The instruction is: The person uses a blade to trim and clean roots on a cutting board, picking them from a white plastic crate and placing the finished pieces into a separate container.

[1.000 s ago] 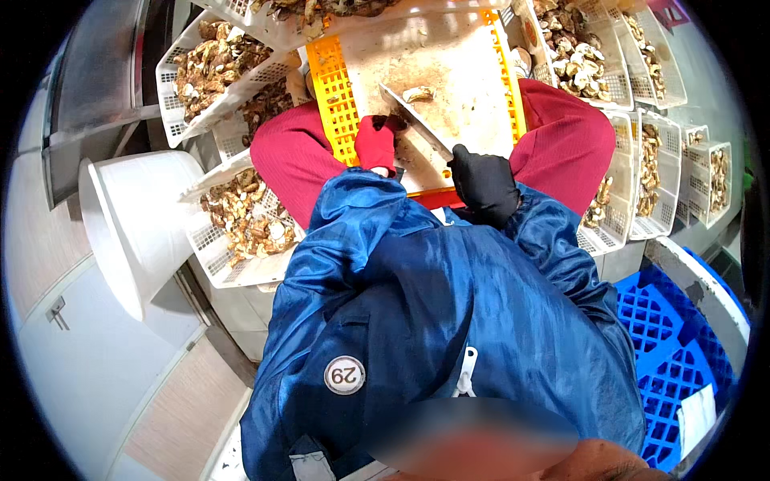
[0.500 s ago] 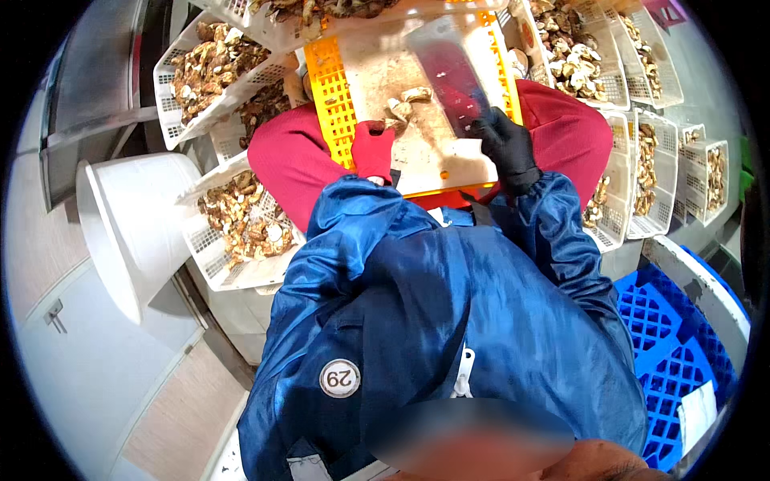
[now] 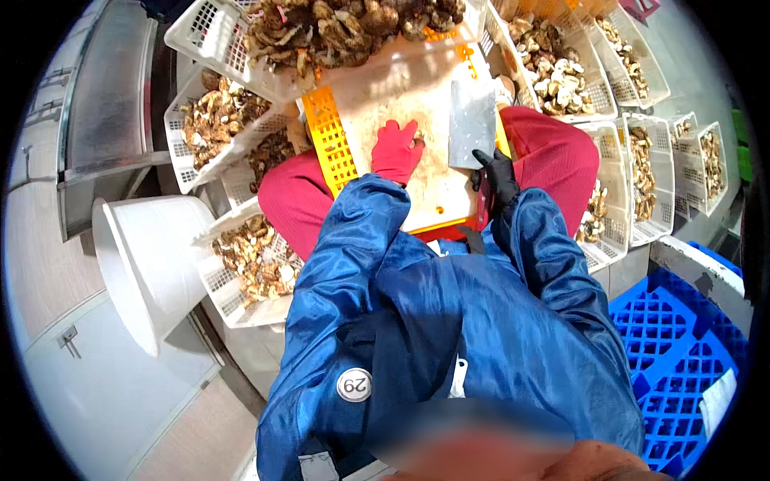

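My left hand, in a red glove, presses down on small mushroom pieces on a pale cutting board. The board lies on an orange crate across my lap. My right hand, in a black glove, grips the handle of a broad steel cleaver. The blade lies flat on the board just right of my left hand. Both arms are in shiny blue sleeves.
White baskets of brown mushrooms surround the board: one above, two at left, several at right. A white bucket stands at left. A blue plastic pallet lies at lower right.
The cleaver went from low near my body, up over the board, and now rests flat on it. My left hand slid farther up the board onto the pieces.
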A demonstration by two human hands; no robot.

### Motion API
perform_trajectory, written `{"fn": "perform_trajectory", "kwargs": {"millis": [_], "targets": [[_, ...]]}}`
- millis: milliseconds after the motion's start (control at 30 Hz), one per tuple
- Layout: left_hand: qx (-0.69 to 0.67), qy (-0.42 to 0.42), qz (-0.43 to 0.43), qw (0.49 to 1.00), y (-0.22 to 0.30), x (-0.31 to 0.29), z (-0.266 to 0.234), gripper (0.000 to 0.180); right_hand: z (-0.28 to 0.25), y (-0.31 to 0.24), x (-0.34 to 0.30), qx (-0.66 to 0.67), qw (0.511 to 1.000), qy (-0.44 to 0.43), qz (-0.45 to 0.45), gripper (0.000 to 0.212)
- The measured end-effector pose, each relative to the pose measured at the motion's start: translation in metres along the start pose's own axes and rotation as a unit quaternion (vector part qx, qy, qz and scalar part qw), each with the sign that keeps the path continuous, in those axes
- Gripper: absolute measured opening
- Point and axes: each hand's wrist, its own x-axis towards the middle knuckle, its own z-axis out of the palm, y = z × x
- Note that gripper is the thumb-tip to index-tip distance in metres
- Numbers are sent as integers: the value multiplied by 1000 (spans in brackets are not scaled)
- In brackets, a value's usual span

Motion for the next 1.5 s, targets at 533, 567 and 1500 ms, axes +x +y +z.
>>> {"fn": "perform_trajectory", "kwargs": {"millis": [533, 567, 1500], "targets": [[292, 160, -294, 896, -197, -171, -260, 87, 14, 11, 1, -43, 998, -34, 17, 24], [180, 220, -254, 924, -195, -155, -258, 81, 9, 14, 5, -43, 998, -36, 15, 24], [-311, 45, -156, 937, -3, -20, 3, 28, -10, 26, 18, -158, 987, -12, -27, 40]]}}
